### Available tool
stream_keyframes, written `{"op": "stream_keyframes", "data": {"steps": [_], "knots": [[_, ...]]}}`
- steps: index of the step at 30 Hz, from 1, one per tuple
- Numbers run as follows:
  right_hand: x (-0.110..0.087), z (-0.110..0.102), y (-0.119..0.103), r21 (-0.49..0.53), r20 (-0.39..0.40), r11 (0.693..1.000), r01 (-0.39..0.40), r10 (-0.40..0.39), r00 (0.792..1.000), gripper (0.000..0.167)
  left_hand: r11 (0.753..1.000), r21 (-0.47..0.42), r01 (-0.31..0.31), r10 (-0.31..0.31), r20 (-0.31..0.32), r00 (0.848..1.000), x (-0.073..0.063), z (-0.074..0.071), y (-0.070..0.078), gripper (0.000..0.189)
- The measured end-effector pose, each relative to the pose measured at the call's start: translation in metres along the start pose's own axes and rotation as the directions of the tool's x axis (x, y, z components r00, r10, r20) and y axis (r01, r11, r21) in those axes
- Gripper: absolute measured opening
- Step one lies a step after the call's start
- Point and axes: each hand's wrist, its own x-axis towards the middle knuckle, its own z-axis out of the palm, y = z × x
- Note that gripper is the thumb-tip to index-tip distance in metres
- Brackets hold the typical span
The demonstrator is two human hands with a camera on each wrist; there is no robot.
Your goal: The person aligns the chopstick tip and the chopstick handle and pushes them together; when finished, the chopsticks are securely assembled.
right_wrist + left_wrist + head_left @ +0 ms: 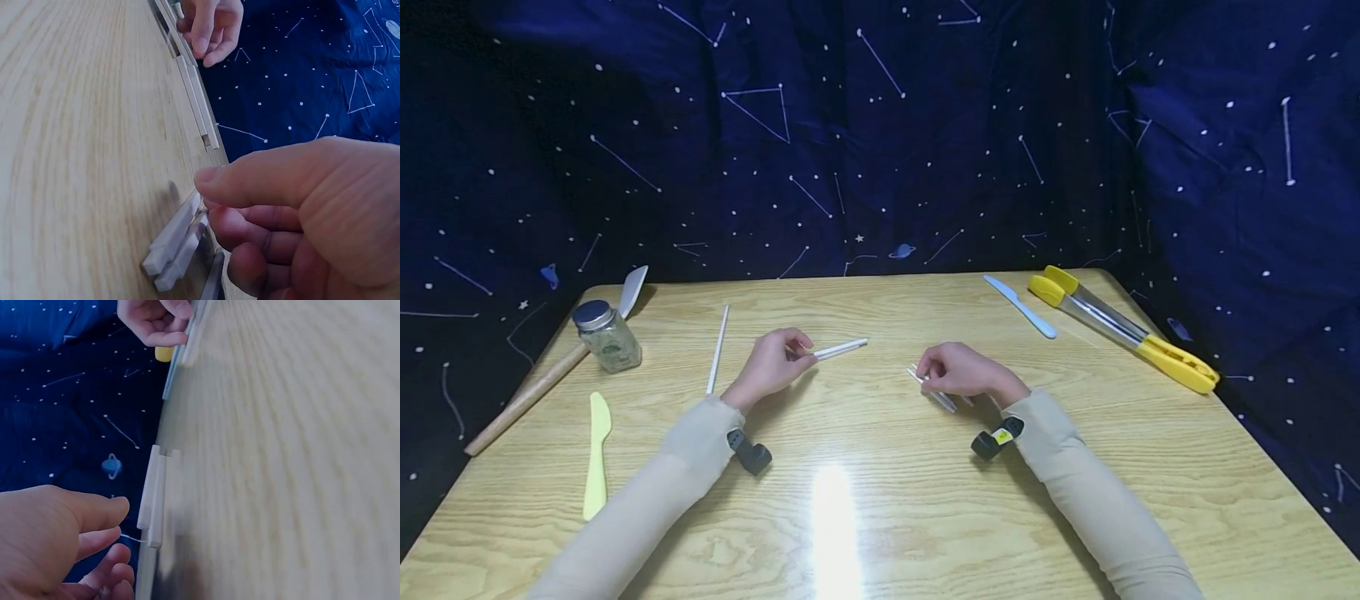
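Observation:
My left hand (775, 360) hovers at the near end of two slim white sticks (841, 348) lying side by side on the table. In the left wrist view its thumb and loosely bent fingers stand a little apart from these sticks (153, 497). My right hand (958, 368) is over more white sticks (942, 400), thumb and forefinger pinching at the end of one. Their square ends (164, 265) jut toward the camera in the right wrist view, and another stick (214, 275) lies partly hidden below the fingers.
A longer white stick (718, 348) lies left of the left hand. Further left are a pale yellow knife (597, 454), a lidded glass jar (612, 340) and a wooden-handled spatula (542, 387). A blue knife (1021, 307) and yellow tongs (1123, 329) lie at back right.

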Motion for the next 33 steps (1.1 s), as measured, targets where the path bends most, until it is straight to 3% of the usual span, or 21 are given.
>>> {"op": "stream_keyframes", "data": {"steps": [10, 24, 33], "knots": [[0.000, 0.004, 0.001, 0.008, -0.027, 0.999, -0.048, 0.048, 0.998, 0.015, 0.999, -0.037, 0.037, -0.037, -0.006, 0.999, 0.012, 0.013, -0.009, 0.015], [-0.003, 0.008, -0.006, -0.076, -0.030, 0.992, -0.101, 0.099, 0.995, 0.005, 0.999, -0.047, 0.027, -0.028, -0.039, 0.999, 0.008, 0.018, -0.013, 0.007], [-0.004, 0.007, -0.008, 0.000, 0.005, 0.994, -0.113, 0.113, 0.994, 0.005, 0.995, -0.093, 0.021, -0.031, -0.107, 0.994, 0.003, 0.017, -0.013, 0.007]]}}
